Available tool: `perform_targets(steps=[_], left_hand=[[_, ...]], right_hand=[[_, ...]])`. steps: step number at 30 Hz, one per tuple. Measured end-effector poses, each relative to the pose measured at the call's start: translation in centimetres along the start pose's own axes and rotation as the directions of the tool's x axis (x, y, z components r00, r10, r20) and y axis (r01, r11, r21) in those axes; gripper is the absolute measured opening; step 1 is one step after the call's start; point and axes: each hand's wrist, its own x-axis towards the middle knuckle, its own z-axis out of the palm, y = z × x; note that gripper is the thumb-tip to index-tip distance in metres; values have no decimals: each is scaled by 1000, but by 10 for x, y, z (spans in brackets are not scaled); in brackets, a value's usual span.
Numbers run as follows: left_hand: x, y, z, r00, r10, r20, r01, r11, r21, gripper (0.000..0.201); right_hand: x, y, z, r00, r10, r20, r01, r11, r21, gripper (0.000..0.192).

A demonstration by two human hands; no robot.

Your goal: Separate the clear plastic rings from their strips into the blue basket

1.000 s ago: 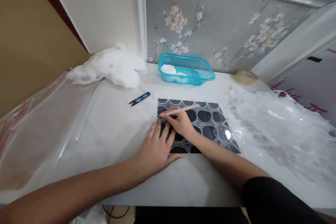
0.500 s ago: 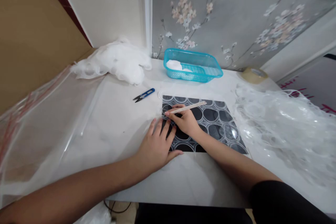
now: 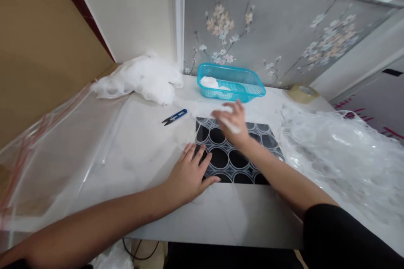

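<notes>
Head view: my left hand (image 3: 189, 174) stays spread flat on the black mat (image 3: 235, 157). My right hand (image 3: 232, 122) has lifted toward the blue basket (image 3: 232, 84); blurred, I cannot tell its grip.

No legible txt anywhere.

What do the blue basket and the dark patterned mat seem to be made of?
The basket looks like translucent turquoise plastic: glossy, with a perforated mesh wall. The mat under the left hand seems a smooth, glossy sheet, perhaps plastic or coated card; its black ovals reflect light.
</notes>
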Motion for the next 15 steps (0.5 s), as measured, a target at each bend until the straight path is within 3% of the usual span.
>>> perform_targets(steps=[1, 2, 4, 6, 7, 9, 12, 13, 15], left_hand=[[0, -2, 0, 1000, 0, -1, 0, 1000, -12, 66], [0, -4, 0, 1000, 1, -2, -2, 1000, -24, 65], [0, -9, -1, 1000, 10, -6, -11, 998, -56, 61], [3, -15, -4, 999, 17, -38, -21, 994, -110, 57], [6, -17, -7, 997, 17, -73, -27, 989, -146, 55], [14, -18, -17, 983, -5, -181, -38, 972, -234, 50], [34, -7, -47, 935, -117, -334, -32, 912, -409, 50], [43, -1, -60, 922, -166, -349, -20, 881, -473, 52], [61, 13, -89, 913, -228, -339, -13, 813, -582, 50]], right_hand=[[12, 9, -9, 973, 149, -177, -145, 989, 37, 9], [20, 17, -18, 934, 220, -280, -212, 976, 57, 15], [23, 22, -32, 892, 286, -349, -259, 958, 122, 26], [10, 15, -41, 923, 307, -231, -250, 937, 245, 28], [0, 7, -44, 932, 355, -69, -301, 868, 395, 25], [-17, -10, -52, 890, 422, 172, -427, 641, 638, 26], [-22, -34, -75, 805, 420, 418, -547, 255, 797, 28], [-20, -41, -85, 797, 393, 458, -552, 169, 816, 29], [-11, -51, -106, 819, 330, 469, -519, 79, 851, 29]])
